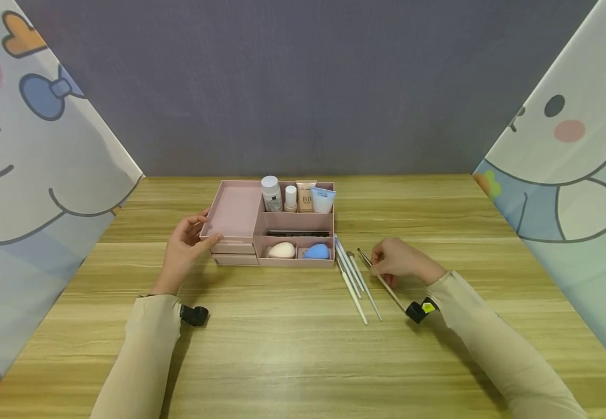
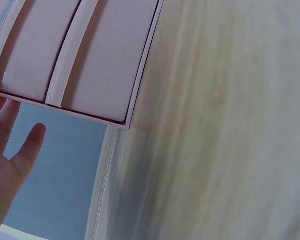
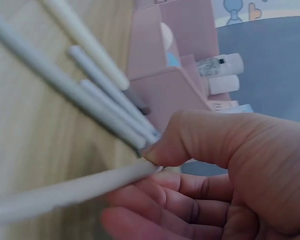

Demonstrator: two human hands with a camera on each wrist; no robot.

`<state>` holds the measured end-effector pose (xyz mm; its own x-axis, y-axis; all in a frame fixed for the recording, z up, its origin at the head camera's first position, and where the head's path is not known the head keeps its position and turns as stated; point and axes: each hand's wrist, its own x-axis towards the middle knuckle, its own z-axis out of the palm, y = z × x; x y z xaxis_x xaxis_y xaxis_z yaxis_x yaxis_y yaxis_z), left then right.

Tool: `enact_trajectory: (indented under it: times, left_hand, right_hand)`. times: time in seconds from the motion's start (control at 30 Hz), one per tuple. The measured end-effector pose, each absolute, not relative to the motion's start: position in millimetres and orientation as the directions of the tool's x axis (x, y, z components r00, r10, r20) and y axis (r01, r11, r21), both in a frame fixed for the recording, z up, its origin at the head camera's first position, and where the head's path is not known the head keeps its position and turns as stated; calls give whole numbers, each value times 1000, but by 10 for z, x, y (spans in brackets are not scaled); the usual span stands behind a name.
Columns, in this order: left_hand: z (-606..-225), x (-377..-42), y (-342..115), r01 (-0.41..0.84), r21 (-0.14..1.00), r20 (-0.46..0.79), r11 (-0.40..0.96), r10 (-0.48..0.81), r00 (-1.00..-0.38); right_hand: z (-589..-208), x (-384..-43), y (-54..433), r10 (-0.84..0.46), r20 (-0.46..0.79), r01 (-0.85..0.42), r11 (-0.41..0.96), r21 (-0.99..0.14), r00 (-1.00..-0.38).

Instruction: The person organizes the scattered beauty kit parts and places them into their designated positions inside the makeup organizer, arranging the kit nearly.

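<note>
A pink makeup organizer (image 1: 294, 221) stands on the table. My left hand (image 1: 184, 244) rests against its left side, thumb on the front rim; in the left wrist view the fingers (image 2: 31, 145) extend beside the drawers (image 2: 105, 60). With thumb and fingertips, my right hand (image 1: 399, 260) pinches a thin makeup brush (image 1: 390, 291), its pale handle (image 3: 75, 192) slanting toward me. Just left of it, several light-handled makeup brushes (image 1: 354, 288) lie beside the organizer's front right corner.
The organizer's back compartments hold a white-capped bottle (image 1: 271, 195), a small bottle (image 1: 290, 199), a BB cream tube (image 1: 305, 196) and a blue-white tube (image 1: 323, 199). In front are a black pencil (image 1: 297, 233), a cream sponge (image 1: 282, 250) and a blue sponge (image 1: 316, 251). A grey panel (image 1: 303, 87) rises behind.
</note>
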<state>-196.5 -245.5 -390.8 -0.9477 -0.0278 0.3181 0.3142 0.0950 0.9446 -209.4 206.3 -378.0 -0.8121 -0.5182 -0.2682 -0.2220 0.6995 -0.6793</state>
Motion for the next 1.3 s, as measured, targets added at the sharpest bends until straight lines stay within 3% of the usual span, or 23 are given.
enact_trajectory:
  times: [1.3]
  left_hand:
    - [-3918,-1950,-2439,319,945,323,76,-43,-945]
  right_hand:
    - [-2928,-2477,1240,-553,-71,-250,483,-839,-830]
